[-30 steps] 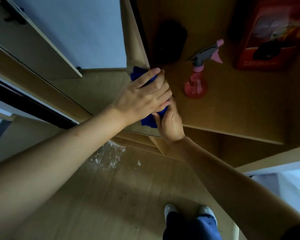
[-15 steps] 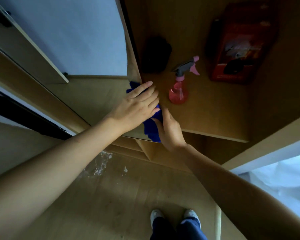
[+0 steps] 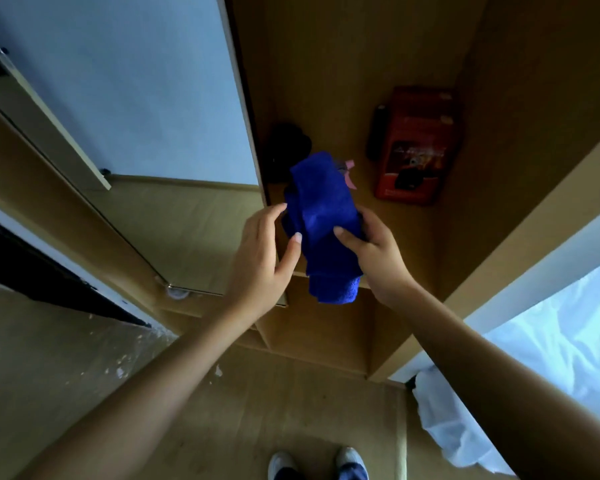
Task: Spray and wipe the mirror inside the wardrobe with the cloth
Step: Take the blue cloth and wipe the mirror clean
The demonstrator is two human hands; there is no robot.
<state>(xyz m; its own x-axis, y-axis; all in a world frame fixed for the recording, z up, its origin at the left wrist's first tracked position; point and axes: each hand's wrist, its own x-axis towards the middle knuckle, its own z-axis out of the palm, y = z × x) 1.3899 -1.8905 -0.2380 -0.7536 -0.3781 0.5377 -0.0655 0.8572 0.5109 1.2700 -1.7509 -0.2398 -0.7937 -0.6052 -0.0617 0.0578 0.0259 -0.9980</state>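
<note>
**Blue cloth held up in front of wardrobe shelf**

Right hand (image 3: 374, 258) grasps the folded blue cloth (image 3: 326, 223) — thumb pressed across its front, the other fingers hidden behind the fabric. The cloth stands roughly upright in the air, its lower end hanging past the front edge of the wardrobe shelf (image 3: 388, 244). Left hand (image 3: 264, 258) sits just beside the cloth's left edge, fingers loosely extended and relaxed, thumb tip at the fabric; whether the fingertips touch it cannot be told.

Spray bottle (image 3: 349, 174) is almost fully hidden behind the cloth — only the pink trigger shows, on the shelf. A red box (image 3: 413, 147) stands farther right on the same shelf, a dark rounded object (image 3: 288, 143) at the back left corner.

Mirror (image 3: 136, 98) is on the left, set against the wardrobe's side panel, reflecting a pale wall and wood flooring. Below: wooden floor (image 3: 222, 427) with white specks, the person's shoes (image 3: 317, 462), and white bedding (image 3: 551, 358) at right.
</note>
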